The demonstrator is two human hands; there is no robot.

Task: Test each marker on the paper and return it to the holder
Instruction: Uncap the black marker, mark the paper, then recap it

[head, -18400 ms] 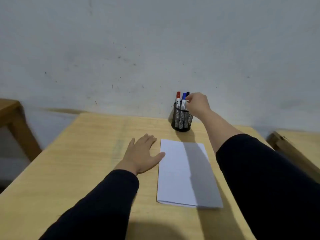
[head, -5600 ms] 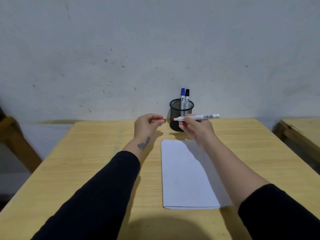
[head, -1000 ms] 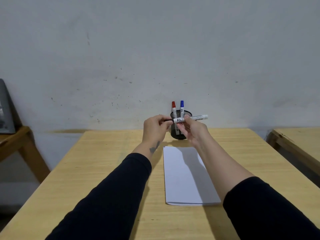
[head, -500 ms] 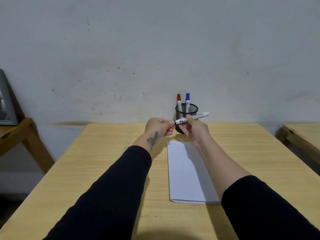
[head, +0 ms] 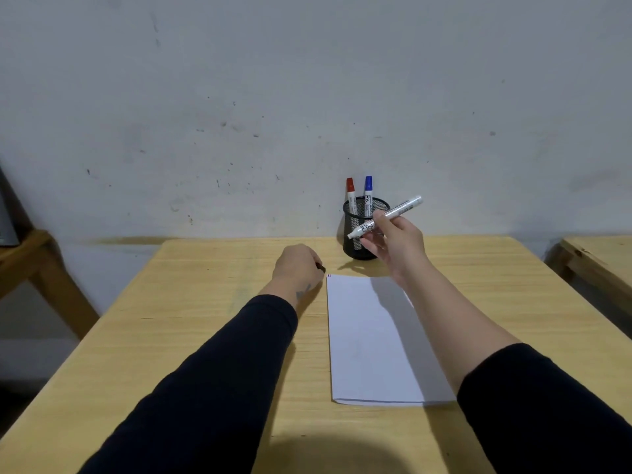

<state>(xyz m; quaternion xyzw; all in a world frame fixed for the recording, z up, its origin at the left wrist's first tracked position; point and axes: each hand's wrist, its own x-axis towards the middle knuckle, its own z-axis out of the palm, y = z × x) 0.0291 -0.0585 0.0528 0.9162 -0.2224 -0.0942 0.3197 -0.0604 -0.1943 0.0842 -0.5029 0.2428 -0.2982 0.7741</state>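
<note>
the right hand pinched a marker at centre right of the frame, in front of the holder, above the paper. the left hand was curled around a dark cap on the table. testing seemed next: the bared tip had to come down onto the sheet.

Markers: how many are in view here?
3. The red-capped marker and blue-capped marker stand in the black mesh holder; the uncapped white marker is in the right hand.
</note>
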